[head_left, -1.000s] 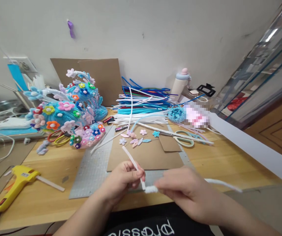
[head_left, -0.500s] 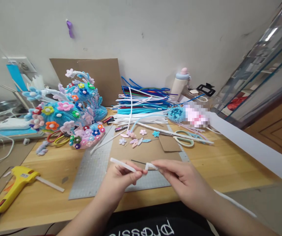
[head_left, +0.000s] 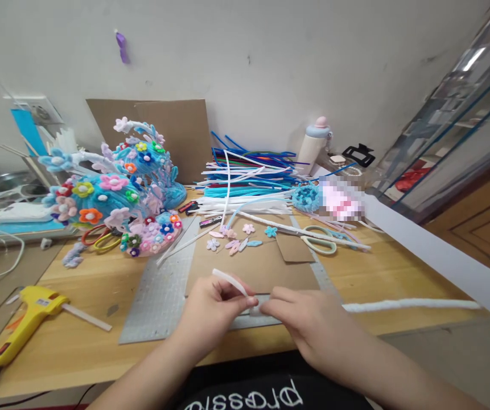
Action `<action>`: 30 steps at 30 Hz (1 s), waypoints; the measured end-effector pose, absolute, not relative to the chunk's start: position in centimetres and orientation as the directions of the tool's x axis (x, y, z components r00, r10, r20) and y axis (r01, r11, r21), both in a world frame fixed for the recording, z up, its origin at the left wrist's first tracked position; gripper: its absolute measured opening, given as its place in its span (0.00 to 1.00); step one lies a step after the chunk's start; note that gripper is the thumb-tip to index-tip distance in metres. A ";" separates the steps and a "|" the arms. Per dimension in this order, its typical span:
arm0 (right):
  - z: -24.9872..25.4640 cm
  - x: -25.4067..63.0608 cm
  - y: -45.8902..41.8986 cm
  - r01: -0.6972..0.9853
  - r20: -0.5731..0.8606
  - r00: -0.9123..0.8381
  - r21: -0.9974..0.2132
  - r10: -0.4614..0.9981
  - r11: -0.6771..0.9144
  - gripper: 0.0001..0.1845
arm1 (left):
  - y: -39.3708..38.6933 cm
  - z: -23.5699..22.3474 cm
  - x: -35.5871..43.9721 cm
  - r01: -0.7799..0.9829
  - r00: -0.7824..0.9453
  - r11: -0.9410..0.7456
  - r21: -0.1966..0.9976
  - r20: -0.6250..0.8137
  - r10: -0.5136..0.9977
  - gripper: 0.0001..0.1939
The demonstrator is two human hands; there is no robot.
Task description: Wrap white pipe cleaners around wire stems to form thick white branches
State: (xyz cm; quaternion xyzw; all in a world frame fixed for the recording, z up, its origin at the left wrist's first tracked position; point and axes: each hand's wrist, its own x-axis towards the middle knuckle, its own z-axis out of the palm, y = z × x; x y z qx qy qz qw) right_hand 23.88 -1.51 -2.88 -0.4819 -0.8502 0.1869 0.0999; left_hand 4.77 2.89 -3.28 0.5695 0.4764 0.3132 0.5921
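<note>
My left hand (head_left: pixel 213 310) is closed in a pinch on a white pipe cleaner (head_left: pixel 229 279), whose free end sticks up past the fingers. Close beside it, my right hand (head_left: pixel 308 319) pinches a white piece between the two hands; the fingertips partly hide it. Out from behind my right hand runs a long, thick white fuzzy stem (head_left: pixel 411 305), nearly level. Whether it is one piece with the white bit at my fingertips, I cannot tell. Beneath the hands are a brown cardboard sheet (head_left: pixel 248 273) and a grey cutting mat (head_left: pixel 151 307).
Small fuzzy flowers and leaves (head_left: pixel 236 246) lie beyond my hands, near pale green scissors (head_left: pixel 319 242). A heap of pipe cleaners (head_left: pixel 248 176) is at the wall. Flowered blue pieces (head_left: pixel 103 193) stand left, a yellow glue gun (head_left: pixel 31 319) front left. A bottle (head_left: pixel 313 145) stands behind.
The long white stem has swung up from below my right forearm to nearly level. My hands have shifted slightly, and the thin dark wire seen between them before is now hidden.
</note>
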 end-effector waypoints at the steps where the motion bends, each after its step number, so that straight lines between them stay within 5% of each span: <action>1: -3.1 23.8 -1.5 0.789 0.004 -0.484 -0.430 0.875 0.439 0.22 | 2.5 -3.0 4.9 0.172 0.318 0.126 0.977 -0.176 0.931 0.04; 6: -3.8 23.8 -1.2 0.704 0.115 -0.323 -0.635 0.940 0.319 0.18 | 1.4 -3.2 4.7 0.046 0.250 0.095 0.994 -0.104 0.963 0.05; 14: -3.5 23.9 -1.6 0.421 0.158 -0.332 -0.858 0.930 0.295 0.16 | 2.5 -6.1 4.2 -0.376 0.439 0.493 0.785 -0.318 0.841 0.11; 17: -3.2 23.8 -1.9 0.460 0.134 -0.431 -0.818 0.893 0.345 0.16 | 3.3 -6.5 4.2 -0.322 0.506 0.557 0.766 -0.358 0.785 0.11; 23: -3.5 23.8 -1.9 0.689 0.118 -0.451 -0.584 0.885 0.429 0.15 | 3.5 -4.3 3.9 -0.079 0.322 0.283 0.956 -0.244 0.915 0.08; 30: -4.0 23.0 -1.9 0.810 0.190 -0.411 -0.374 0.892 0.452 0.15 | 1.6 -3.5 4.6 0.143 0.236 0.099 0.985 -0.132 0.963 0.05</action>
